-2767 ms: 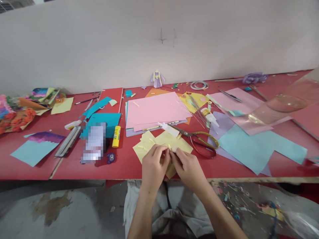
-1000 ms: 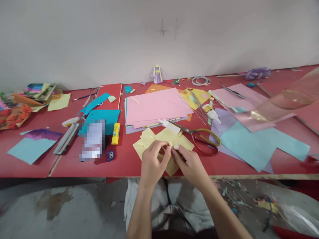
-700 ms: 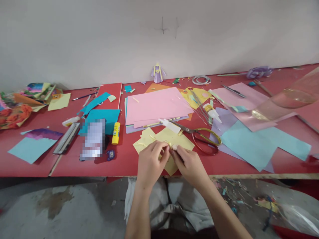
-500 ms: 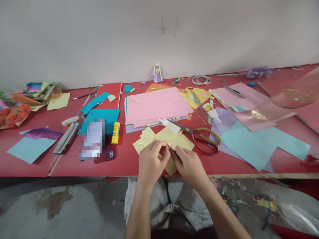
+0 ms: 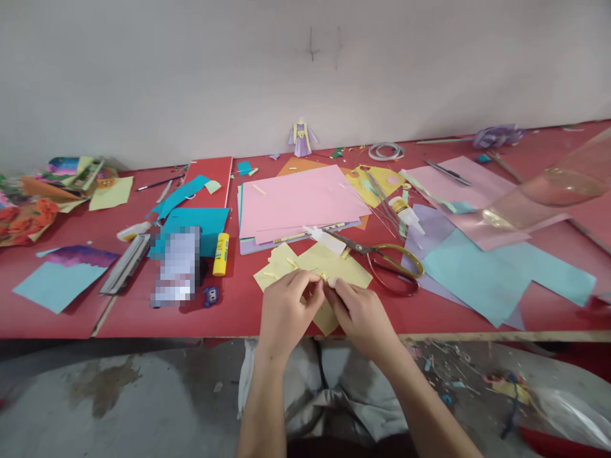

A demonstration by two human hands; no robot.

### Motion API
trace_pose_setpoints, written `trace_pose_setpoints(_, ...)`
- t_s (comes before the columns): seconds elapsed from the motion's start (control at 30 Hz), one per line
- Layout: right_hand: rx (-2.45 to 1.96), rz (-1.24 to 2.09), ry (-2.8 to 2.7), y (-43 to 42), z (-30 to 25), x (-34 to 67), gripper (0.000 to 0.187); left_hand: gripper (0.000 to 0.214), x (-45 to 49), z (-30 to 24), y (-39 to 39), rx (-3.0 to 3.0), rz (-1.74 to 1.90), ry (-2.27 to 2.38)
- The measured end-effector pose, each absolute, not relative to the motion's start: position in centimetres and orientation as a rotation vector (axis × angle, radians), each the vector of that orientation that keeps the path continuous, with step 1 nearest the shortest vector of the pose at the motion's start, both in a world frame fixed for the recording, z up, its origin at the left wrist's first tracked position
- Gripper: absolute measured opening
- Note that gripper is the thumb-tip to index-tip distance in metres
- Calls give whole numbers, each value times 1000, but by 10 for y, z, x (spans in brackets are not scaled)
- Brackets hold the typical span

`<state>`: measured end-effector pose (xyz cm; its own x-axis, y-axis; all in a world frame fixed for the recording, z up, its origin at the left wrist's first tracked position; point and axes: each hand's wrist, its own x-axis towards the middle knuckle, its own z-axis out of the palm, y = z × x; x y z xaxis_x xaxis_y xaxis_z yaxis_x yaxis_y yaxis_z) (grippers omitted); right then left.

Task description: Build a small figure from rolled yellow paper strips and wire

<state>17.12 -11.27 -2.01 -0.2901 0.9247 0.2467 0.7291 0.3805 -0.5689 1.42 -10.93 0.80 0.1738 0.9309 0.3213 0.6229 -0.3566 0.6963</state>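
Note:
My left hand (image 5: 289, 312) and my right hand (image 5: 360, 312) meet at the fingertips above pale yellow paper (image 5: 310, 257), both closed in a pinch. A tiny yellow paper piece (image 5: 323, 277) shows at the right fingertips. What the left fingers grip is hidden behind them. Small rolled yellow strips (image 5: 291, 263) lie on the paper to the left. Just beyond the hands is a white-tipped glue tube (image 5: 328, 240). Scissors (image 5: 389, 261) with yellow-green and red handle loops lie to its right.
A pink paper stack (image 5: 300, 200) lies behind, with a small purple paper dress figure (image 5: 301, 137) against the wall. Left are a glue stick (image 5: 220, 254), a phone-like blurred object (image 5: 179, 264) and a stapler-like tool (image 5: 125, 264). A clear bottle (image 5: 539, 197) and blue paper (image 5: 482, 273) are right.
My left hand has shifted very slightly to the left. The fingers of both hands stay pinched together in the same place, and the things on the table have not moved.

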Motion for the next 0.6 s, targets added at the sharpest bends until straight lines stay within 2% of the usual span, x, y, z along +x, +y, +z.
trace_pose_setpoints(0.27,-1423,409,-2124,-113,-21,170,21,9,18,6,-109,2049,1025,1525)
trace_pose_setpoints(0.6,-1325,841,-1896,-112,-14,172,28,10,17,4,-107,1763,1128,1363)
